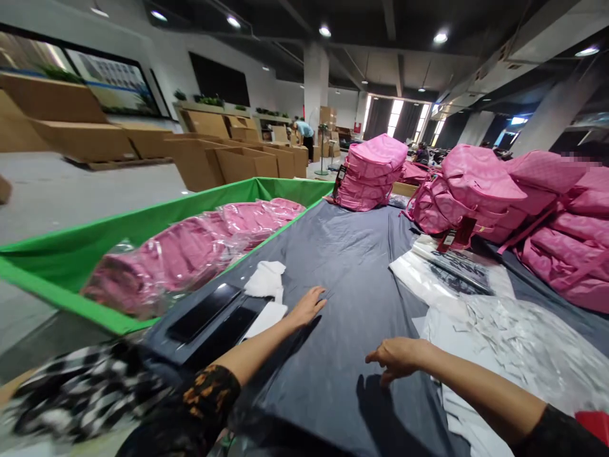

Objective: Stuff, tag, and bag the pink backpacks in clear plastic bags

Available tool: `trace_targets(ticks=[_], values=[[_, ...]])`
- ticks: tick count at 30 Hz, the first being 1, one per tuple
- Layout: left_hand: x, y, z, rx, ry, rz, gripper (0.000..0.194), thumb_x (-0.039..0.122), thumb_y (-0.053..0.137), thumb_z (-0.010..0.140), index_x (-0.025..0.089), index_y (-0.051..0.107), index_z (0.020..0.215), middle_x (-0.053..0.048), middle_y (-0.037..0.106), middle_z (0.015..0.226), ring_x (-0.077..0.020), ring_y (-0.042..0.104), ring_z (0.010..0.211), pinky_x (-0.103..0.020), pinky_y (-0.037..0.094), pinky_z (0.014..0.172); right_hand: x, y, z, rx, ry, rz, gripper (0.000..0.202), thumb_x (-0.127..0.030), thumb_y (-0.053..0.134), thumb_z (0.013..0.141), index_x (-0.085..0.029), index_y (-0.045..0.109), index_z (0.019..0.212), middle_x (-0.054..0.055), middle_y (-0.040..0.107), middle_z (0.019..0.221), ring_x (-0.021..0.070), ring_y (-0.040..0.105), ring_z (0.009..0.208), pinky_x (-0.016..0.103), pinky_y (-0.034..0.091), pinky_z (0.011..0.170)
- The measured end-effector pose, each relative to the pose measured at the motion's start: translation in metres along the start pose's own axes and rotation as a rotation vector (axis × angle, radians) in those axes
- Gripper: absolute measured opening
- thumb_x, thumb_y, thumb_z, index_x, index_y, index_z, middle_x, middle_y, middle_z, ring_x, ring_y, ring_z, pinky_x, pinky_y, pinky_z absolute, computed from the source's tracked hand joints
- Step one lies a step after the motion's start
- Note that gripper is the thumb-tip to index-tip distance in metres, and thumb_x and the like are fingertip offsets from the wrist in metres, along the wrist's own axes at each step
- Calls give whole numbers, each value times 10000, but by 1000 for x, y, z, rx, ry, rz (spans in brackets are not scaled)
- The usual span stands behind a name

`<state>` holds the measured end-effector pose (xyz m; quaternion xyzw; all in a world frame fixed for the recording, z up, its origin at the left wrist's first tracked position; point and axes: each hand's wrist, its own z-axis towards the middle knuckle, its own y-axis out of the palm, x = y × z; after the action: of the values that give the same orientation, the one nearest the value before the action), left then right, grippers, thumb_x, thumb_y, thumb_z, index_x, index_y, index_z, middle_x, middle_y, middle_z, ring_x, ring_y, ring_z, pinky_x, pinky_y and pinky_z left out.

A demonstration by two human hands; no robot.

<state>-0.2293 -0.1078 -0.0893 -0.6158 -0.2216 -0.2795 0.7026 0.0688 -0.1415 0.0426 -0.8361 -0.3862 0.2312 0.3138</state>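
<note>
My left hand [308, 307] is over the dark grey cloth of the table [342, 279], fingers stretched out and nothing in them. Close beside it lie a crumpled white cloth [265, 279] and two dark, flat, phone-like objects [204, 314]. My right hand [397, 357] hovers above the cloth, casting a shadow, with its fingers apart and no object in it. Nearest to that hand are white sheets [457, 406] and a heap of clear plastic bags [533, 349]. Printed plastic packaging [457, 270] lies farther up on the right.
Pink backpacks are stacked at the table's far end [371, 171] and along its right side [480, 190]. A green-sided bin [109, 222] on the left holds plastic-wrapped pink bags [190, 254]. Cardboard boxes [247, 162] stand beyond, near a bending person [304, 132].
</note>
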Motion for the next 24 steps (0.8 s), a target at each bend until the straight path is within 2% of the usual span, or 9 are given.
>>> trace_targets(ticks=[2, 5, 8, 11, 13, 15, 18, 20, 24], values=[[-13, 9, 53, -17, 10, 52, 479, 388, 480, 919, 147, 598, 1317, -210, 542, 1495, -311, 516, 1406, -484, 390, 1187, 37, -25, 15, -12, 21, -13, 655, -404, 771, 844, -285, 583, 1459, 88, 770, 1168, 274, 740, 1082, 348, 584, 859], [-43, 5, 121, -18, 14, 109, 530, 389, 464, 929, 152, 556, 1393, -210, 463, 1573, -336, 401, 1495, -542, 306, 1229, 98, -71, 34, -18, 45, -57, 615, -392, 797, 823, -220, 639, 1392, 116, 774, 1107, 265, 738, 1058, 321, 569, 842], [-81, -5, 157, 6, 7, 246, 580, 412, 434, 948, 164, 524, 1466, -194, 433, 1603, -340, 348, 1528, -560, 275, 1242, 156, -129, 55, -41, 152, -139, 519, -283, 838, 787, -181, 707, 1279, 118, 777, 1047, 249, 741, 1022, 288, 551, 820], [-107, -11, 160, 8, 9, 340, 625, 463, 423, 966, 183, 488, 1522, -163, 405, 1629, -316, 345, 1534, -535, 270, 1255, 208, -196, 89, -20, 290, -198, 359, -199, 838, 770, -168, 759, 1119, 121, 765, 1080, 247, 737, 1017, 277, 546, 806], [-111, -11, 152, 6, 3, 364, 634, 485, 416, 979, 200, 471, 1543, -138, 388, 1643, -298, 339, 1539, -519, 268, 1262, 240, -241, 125, 32, 328, -210, 290, -170, 794, 806, -155, 752, 1092, 142, 742, 1145, 255, 725, 1050, 290, 548, 831], [-110, -11, 145, 4, -9, 397, 634, 505, 403, 992, 217, 462, 1554, -115, 381, 1649, -285, 340, 1539, -502, 281, 1261, 268, -286, 171, 127, 344, -220, 281, -165, 704, 883, -140, 718, 1162, 175, 697, 1244, 268, 691, 1131, 319, 537, 907], [-109, -9, 138, 1, -2, 441, 651, 534, 395, 1002, 236, 424, 1580, -86, 352, 1664, -276, 335, 1542, -481, 315, 1246, 302, -349, 253, 324, 361, -236, 384, -163, 528, 979, -106, 594, 1352, 228, 576, 1410, 293, 576, 1304, 380, 471, 1054], [-112, -7, 134, 4, 14, 450, 686, 557, 424, 992, 258, 367, 1607, -75, 327, 1674, -280, 333, 1543, -478, 326, 1237, 321, -384, 310, 477, 354, -242, 492, -153, 460, 991, -75, 458, 1476, 255, 454, 1526, 309, 453, 1418, 418, 401, 1134], [-116, -7, 127, 29, 58, 469, 903, 635, 522, 919, 272, 157, 1661, -98, 323, 1673, -308, 368, 1521, -482, 322, 1224, 363, -430, 412, 787, 372, -188, 727, -192, 523, 949, -11, 224, 1587, 287, 238, 1649, 347, 232, 1535, 502, 274, 1203]])
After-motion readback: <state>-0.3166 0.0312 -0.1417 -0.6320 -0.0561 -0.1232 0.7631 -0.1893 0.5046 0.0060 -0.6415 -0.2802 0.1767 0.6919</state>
